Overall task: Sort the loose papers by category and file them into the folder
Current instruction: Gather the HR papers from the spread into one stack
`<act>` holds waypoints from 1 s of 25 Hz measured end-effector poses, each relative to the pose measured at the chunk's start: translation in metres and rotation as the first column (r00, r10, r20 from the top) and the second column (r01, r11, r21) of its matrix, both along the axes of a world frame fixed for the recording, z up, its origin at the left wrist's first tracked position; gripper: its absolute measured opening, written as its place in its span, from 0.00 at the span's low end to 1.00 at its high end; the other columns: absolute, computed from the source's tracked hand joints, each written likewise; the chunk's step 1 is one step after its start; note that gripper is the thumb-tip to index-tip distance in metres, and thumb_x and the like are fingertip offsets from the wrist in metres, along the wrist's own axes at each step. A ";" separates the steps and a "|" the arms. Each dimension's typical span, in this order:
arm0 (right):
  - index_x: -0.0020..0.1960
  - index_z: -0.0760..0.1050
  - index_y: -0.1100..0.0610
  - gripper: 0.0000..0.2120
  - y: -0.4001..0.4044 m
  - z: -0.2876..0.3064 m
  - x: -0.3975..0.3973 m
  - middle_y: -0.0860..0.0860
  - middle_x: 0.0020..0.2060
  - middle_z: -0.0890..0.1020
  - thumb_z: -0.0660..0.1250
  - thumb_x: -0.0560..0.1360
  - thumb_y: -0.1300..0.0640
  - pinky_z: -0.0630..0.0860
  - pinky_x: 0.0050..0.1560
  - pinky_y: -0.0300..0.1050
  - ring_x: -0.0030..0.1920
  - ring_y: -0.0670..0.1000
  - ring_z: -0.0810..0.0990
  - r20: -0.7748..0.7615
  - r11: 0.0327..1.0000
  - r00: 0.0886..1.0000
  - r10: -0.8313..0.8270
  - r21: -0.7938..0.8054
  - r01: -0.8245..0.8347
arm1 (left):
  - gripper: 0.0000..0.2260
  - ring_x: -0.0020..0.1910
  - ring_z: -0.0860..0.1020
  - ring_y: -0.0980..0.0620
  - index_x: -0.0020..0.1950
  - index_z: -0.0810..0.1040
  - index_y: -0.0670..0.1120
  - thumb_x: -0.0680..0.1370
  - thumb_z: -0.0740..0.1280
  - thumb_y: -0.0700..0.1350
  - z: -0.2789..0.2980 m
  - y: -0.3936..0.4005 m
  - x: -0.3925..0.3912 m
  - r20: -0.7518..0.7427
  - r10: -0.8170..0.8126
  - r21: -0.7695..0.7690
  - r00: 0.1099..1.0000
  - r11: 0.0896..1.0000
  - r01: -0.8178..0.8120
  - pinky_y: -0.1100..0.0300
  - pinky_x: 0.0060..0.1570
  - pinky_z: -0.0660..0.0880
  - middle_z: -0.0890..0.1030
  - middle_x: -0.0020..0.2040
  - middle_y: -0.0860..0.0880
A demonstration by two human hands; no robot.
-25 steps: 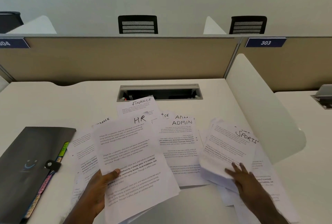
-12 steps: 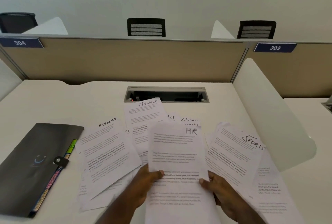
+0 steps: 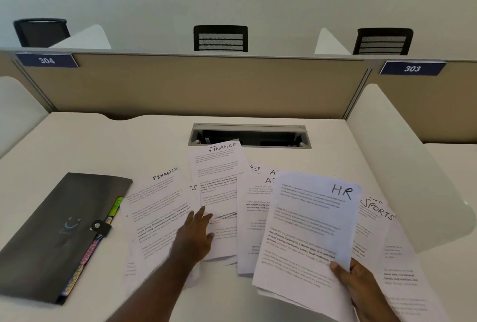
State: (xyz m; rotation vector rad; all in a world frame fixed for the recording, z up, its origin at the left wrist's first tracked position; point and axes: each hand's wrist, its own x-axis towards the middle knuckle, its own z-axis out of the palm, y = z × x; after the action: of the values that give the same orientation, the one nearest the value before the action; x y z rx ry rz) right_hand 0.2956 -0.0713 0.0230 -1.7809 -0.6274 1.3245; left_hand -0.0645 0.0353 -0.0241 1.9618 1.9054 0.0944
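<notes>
Loose printed sheets lie fanned across the white desk (image 3: 103, 141). My right hand (image 3: 361, 288) pinches the lower right corner of a small stack topped by a sheet marked HR (image 3: 309, 218), lifted above the others. My left hand (image 3: 196, 236) reaches forward with straight fingers resting on the sheets between two pages marked FINANCE, the left FINANCE page (image 3: 154, 208) and the middle FINANCE page (image 3: 219, 167). A half-hidden ADMIN sheet (image 3: 254, 218) lies beside the HR stack. SPORTS sheets (image 3: 379, 218) lie at the right. The dark grey folder (image 3: 51, 231) lies closed at the left.
A cable slot (image 3: 249, 136) is cut into the desk behind the papers. A beige partition (image 3: 180, 84) closes the back, white side dividers (image 3: 402, 167) stand at the right and left. Coloured tabs (image 3: 113, 208) stick out of the folder's edge.
My left hand let go of the HR stack and moved left onto the FINANCE sheets. My right hand now holds the HR stack alone and has carried it to the right.
</notes>
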 end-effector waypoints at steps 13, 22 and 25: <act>0.59 0.77 0.54 0.20 -0.002 0.016 0.008 0.52 0.57 0.79 0.75 0.69 0.53 0.62 0.62 0.42 0.55 0.50 0.73 0.207 0.983 0.963 0.173 -0.095 -0.156 | 0.29 0.71 0.66 0.42 0.77 0.57 0.43 0.80 0.62 0.49 0.002 0.054 0.028 -0.325 -0.299 -0.064 0.897 0.954 0.294 0.47 0.72 0.62 0.65 0.74 0.42; 0.58 0.78 0.51 0.30 -0.002 0.022 -0.001 0.47 0.60 0.78 0.80 0.59 0.45 0.61 0.66 0.44 0.61 0.50 0.75 0.258 0.977 0.942 0.214 -0.081 -0.199 | 0.20 0.60 0.74 0.42 0.68 0.67 0.41 0.76 0.63 0.35 0.002 0.054 0.045 -0.271 -0.265 -0.100 0.925 0.964 0.247 0.48 0.54 0.77 0.67 0.68 0.43; 0.63 0.75 0.54 0.19 -0.003 0.017 0.004 0.59 0.65 0.75 0.71 0.73 0.62 0.60 0.68 0.45 0.67 0.58 0.70 0.280 0.977 0.936 0.214 -0.089 -0.196 | 0.14 0.56 0.76 0.43 0.63 0.71 0.42 0.78 0.58 0.35 0.004 0.057 0.043 -0.219 -0.235 -0.053 0.947 0.972 0.229 0.49 0.53 0.76 0.72 0.63 0.43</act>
State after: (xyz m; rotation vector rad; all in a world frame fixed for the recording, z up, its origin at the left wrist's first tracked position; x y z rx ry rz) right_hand 0.2994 -0.0746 0.0401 -2.0218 -0.9660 1.2372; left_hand -0.0213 0.0925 -0.0205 2.2429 1.7768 -0.2275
